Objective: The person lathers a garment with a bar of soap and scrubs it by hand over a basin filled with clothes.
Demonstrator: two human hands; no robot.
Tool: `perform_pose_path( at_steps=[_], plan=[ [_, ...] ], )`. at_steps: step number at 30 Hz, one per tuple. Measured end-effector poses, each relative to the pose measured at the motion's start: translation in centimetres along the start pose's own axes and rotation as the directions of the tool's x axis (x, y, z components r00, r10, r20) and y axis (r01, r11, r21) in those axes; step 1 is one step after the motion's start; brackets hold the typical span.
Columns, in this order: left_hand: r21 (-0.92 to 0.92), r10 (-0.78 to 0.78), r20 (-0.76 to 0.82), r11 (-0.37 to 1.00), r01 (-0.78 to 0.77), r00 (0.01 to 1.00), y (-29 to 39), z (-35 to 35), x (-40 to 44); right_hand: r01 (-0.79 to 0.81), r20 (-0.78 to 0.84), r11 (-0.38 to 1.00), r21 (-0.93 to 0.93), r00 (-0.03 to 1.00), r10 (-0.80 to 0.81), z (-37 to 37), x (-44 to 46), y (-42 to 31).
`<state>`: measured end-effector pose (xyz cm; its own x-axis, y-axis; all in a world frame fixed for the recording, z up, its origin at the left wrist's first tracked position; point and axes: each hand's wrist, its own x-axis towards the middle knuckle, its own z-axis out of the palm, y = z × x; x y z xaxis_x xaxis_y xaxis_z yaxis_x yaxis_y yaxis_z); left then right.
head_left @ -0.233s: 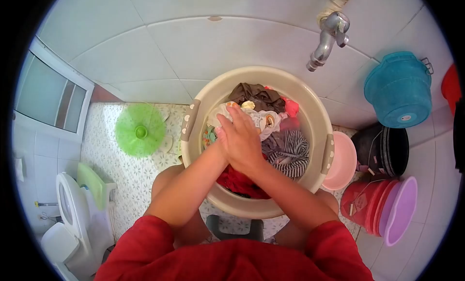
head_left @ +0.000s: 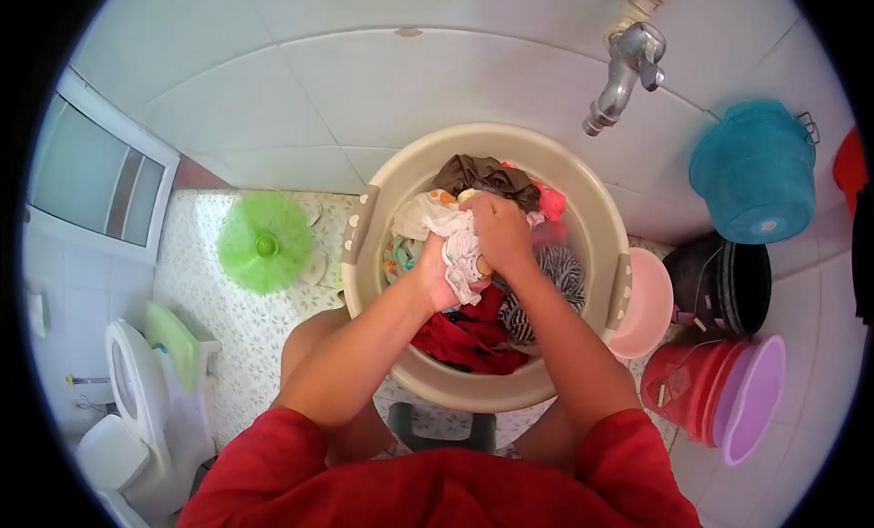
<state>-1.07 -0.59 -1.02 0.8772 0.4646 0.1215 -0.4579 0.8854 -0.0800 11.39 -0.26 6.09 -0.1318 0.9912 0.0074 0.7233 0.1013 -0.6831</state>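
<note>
Over the large beige tub (head_left: pixel 510 396), my left hand (head_left: pixel 435 273) holds a bunched white printed cloth (head_left: pixel 462 246) from the left side. My right hand (head_left: pixel 501 232) is closed on the same cloth from the right, its fingers curled. Beneath and around my hands lie other clothes: a brown garment (head_left: pixel 487 175) at the far side, a red garment (head_left: pixel 469 337) at the near side, a black-and-white striped one (head_left: pixel 557 282) on the right and a pink one (head_left: pixel 551 202) behind it.
A metal tap (head_left: pixel 622 77) juts from the wall. At the right are a teal bucket (head_left: pixel 756 177), a pink basin (head_left: pixel 645 305), a black bucket (head_left: pixel 728 282) and a purple basin (head_left: pixel 756 401). Leftward stand a green round object (head_left: pixel 266 245) and a toilet (head_left: pixel 137 382).
My hands have moved apart from lying one against the other and now grip the white cloth, which is lifted and bunched. The striped garment has shifted and more of the red one shows.
</note>
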Motion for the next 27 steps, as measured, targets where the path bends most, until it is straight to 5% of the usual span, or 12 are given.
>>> perform_pose_path(
  at_steps=[2, 4, 6, 8, 11, 14, 16, 18, 19, 22, 24, 27],
  plan=[
    [0.089, -0.016, 0.023, 0.996, 0.013, 1.000, -0.2, 1.2, 0.0, -0.163, 0.103, 0.981, 0.101, 0.983, 0.153, 0.3, -0.3, -0.6],
    [0.235, 0.293, -0.598, 0.954, -0.186, 0.746, -1.8, 4.9, 0.3, 0.191, -0.321, 0.981, 0.043, 0.932, -0.168, 3.3, -2.2, -1.8],
    [0.302, 0.401, -0.500, 0.911, -0.279, 0.768, -1.9, 1.7, -0.2, 0.159, -0.401, 0.985, -0.072, 0.899, -0.175, 3.4, -3.5, -3.1],
    [0.276, 0.407, -0.094, 0.887, -0.369, 0.909, -1.7, 0.1, -0.6, 0.198, -0.418, 0.975, 0.100, 0.898, -0.140, 4.9, -3.4, -1.9],
    [0.346, 0.452, -0.516, 0.887, -0.306, 0.728, -2.5, 2.7, 0.8, 0.231, -0.358, 0.961, 0.149, 0.919, -0.165, 4.2, -1.6, 0.4],
    [0.306, 0.462, -0.432, 0.883, -0.356, 0.775, -2.8, 2.8, 0.2, -0.023, -0.168, 0.933, 0.360, 0.982, 0.089, 3.2, -2.0, -0.2],
    [0.283, 0.469, -0.388, 0.880, -0.382, 0.794, -3.0, 1.2, -0.1, 0.247, -0.361, 0.969, 0.021, 0.906, -0.223, 4.7, -3.6, -1.8],
    [0.850, 0.731, -0.081, 0.405, -0.336, 0.678, -2.8, -1.9, -0.2, 0.283, -0.358, 0.958, -0.051, 0.890, -0.282, 4.8, -4.1, -2.4],
    [0.851, 0.734, -0.080, 0.403, -0.338, 0.674, -2.7, -2.0, -0.4, 0.295, -0.327, 0.955, -0.028, 0.900, -0.287, 4.7, -4.0, -2.2],
    [0.353, 0.414, -0.537, 0.902, -0.250, 0.735, -2.7, 4.6, 0.7, 0.272, -0.232, 0.959, 0.074, 0.941, -0.249, 3.5, -2.8, -0.7],
    [0.397, 0.429, -0.556, 0.889, -0.226, 0.712, -2.2, 4.2, 0.4, 0.202, -0.194, 0.965, 0.169, 0.966, -0.169, 3.3, -1.8, 0.0],
    [0.318, 0.197, -0.367, 0.945, -0.076, 0.909, -0.4, 2.5, -1.1, -0.084, -0.083, 0.939, 0.332, 0.990, 0.118, 2.2, 0.5, 2.0]
  ],
)
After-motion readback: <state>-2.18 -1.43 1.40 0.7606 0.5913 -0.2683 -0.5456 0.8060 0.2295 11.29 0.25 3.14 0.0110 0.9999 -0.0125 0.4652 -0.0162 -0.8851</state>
